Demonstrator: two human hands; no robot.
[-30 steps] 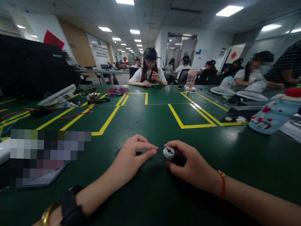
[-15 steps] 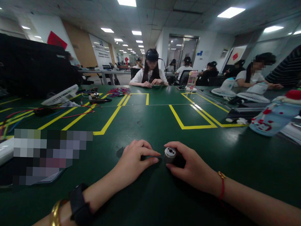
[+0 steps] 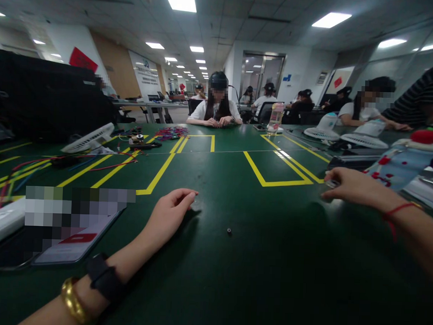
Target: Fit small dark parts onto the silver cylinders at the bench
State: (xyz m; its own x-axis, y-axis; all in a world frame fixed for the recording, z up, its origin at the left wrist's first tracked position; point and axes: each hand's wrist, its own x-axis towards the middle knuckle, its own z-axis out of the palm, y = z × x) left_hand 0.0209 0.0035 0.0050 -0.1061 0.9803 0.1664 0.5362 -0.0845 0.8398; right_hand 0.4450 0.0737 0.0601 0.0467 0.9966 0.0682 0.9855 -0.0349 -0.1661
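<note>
My left hand (image 3: 174, 213) hovers over the green table with thumb and fingertips pinched together. A small clear piece (image 3: 194, 203), too faint to name, shows at the tips. My right hand (image 3: 354, 186) is far out to the right, beside the light blue bottle. Its thumb and fingers close around a small silvery metal cylinder (image 3: 332, 183), mostly hidden by the fingers. On the table between my hands lies a tiny dark ring-shaped part (image 3: 229, 231), touched by neither.
A phone (image 3: 78, 243) lies at left near a white box-like object. Loose wires (image 3: 28, 168) and a white fan (image 3: 89, 138) are beyond it. The blue bottle (image 3: 397, 164) and more fans (image 3: 363, 134) stand at right. A person (image 3: 218, 103) sits opposite.
My right hand has swung far to the right with the metal cylinder. The tiny dark part now shows where it was. My left hand has drawn left and its fingers have closed.
</note>
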